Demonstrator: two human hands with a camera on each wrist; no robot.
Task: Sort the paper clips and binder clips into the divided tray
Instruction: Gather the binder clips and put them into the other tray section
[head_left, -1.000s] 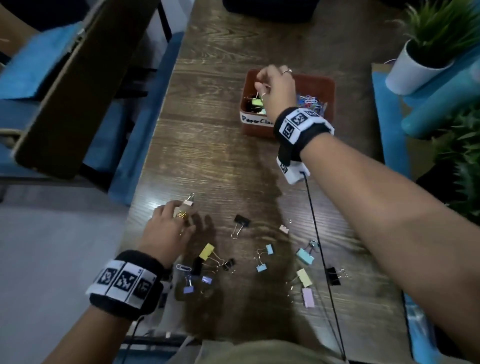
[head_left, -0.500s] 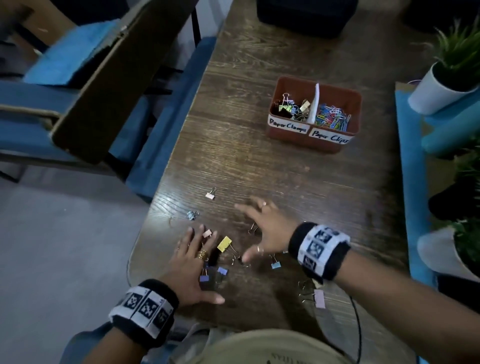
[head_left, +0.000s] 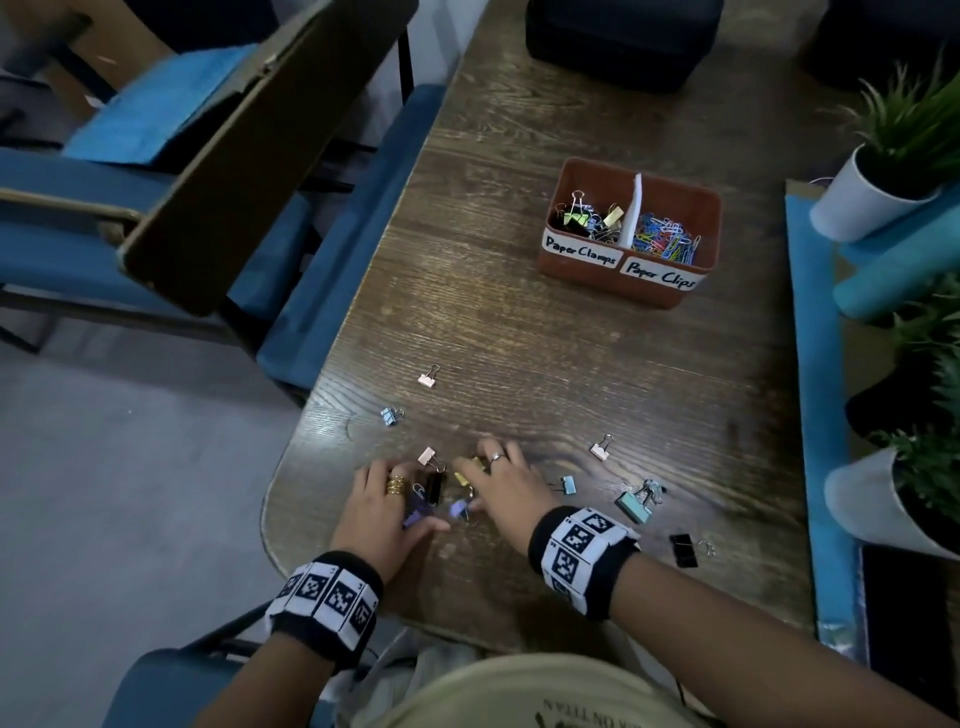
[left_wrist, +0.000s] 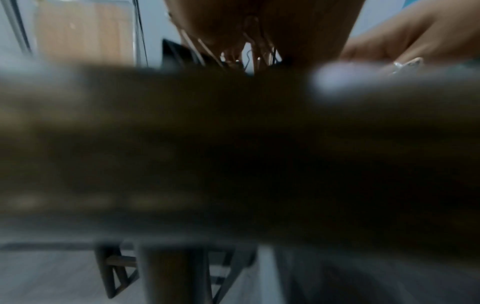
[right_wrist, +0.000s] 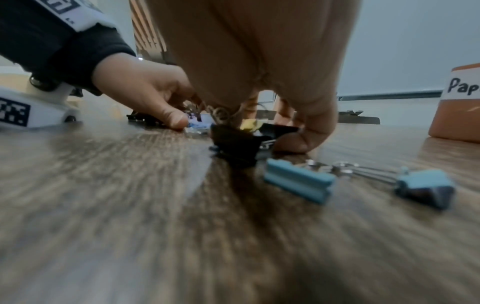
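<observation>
The brown divided tray (head_left: 670, 291) stands mid-table; binder clips fill its left "Paper Clamps" side and coloured paper clips its right side. Both hands work a cluster of clips at the table's front edge. My left hand (head_left: 387, 499) curls its fingers down over a purple binder clip (head_left: 414, 518), thumb tip on the wood beside it (right_wrist: 176, 121). My right hand (head_left: 498, 483) pinches a yellow binder clip (head_left: 466, 475) between fingers and thumb, with a black binder clip (head_left: 435, 488) just beside it (right_wrist: 233, 142). The left wrist view is mostly blurred.
Loose binder clips lie scattered: pink ones (head_left: 428, 376) (head_left: 601, 448), a blue one (head_left: 390, 415), a teal one (head_left: 634, 506), a black one (head_left: 683, 550). Potted plants (head_left: 883, 171) stand at the right, a dark box (head_left: 618, 41) at the far end, chairs to the left.
My right hand left the tray's binder-clip side and came back to the front cluster. My left hand shifted from a pink clip toward the purple one.
</observation>
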